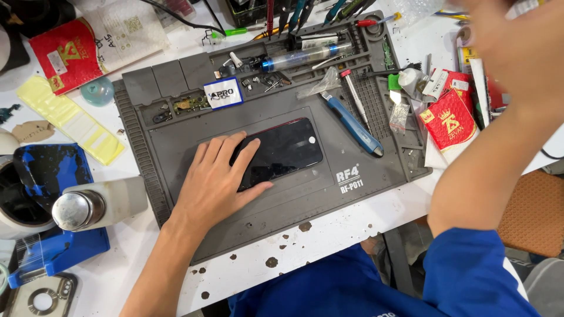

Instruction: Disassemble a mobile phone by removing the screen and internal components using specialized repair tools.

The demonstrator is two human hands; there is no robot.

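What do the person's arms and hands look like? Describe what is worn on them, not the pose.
Both hands are bare, with no gloves, rings or watch in view. The left hand and its forearm are uncovered up to the frame edge. The right hand is blurred at the top right, and its forearm is bare up to a short blue sleeve with a thin white stripe. The fingers of the left hand are bare.

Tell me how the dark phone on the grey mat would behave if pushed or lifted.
The phone looks rigid and flat, so it should slide, not roll. Its glossy back probably makes it slippery, though the ribbed grey mat may grip it. The left hand presses one end, likely steadying it.
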